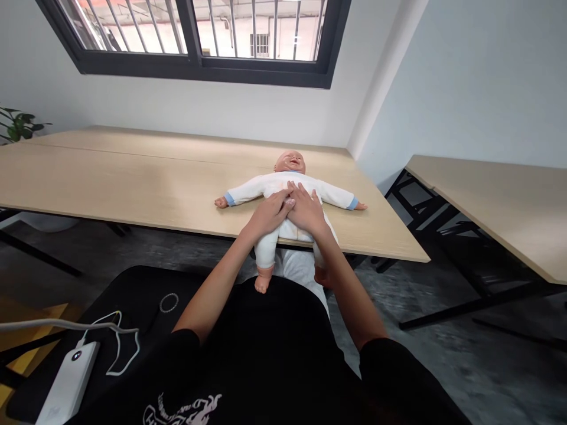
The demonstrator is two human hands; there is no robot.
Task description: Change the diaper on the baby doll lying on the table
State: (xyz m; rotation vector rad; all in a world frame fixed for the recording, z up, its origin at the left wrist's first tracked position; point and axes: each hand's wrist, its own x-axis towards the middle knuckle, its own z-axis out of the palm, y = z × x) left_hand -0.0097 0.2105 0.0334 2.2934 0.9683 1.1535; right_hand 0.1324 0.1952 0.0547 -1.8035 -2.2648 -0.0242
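A baby doll (290, 163) in a white suit with blue cuffs lies on its back at the near edge of a long wooden table (133, 183), arms spread, legs hanging over the edge. My left hand (268, 213) rests flat on the doll's belly, fingers stretched out. My right hand (305, 208) lies beside it on the belly, fingers extended and touching the left hand's fingertips. Neither hand holds anything.
A second wooden table (500, 200) stands to the right across a gap of grey floor. On a black surface at lower left lie a white power bank (68, 383) with a white cable and a bead bracelet (169, 302). A plant (18, 125) shows at far left.
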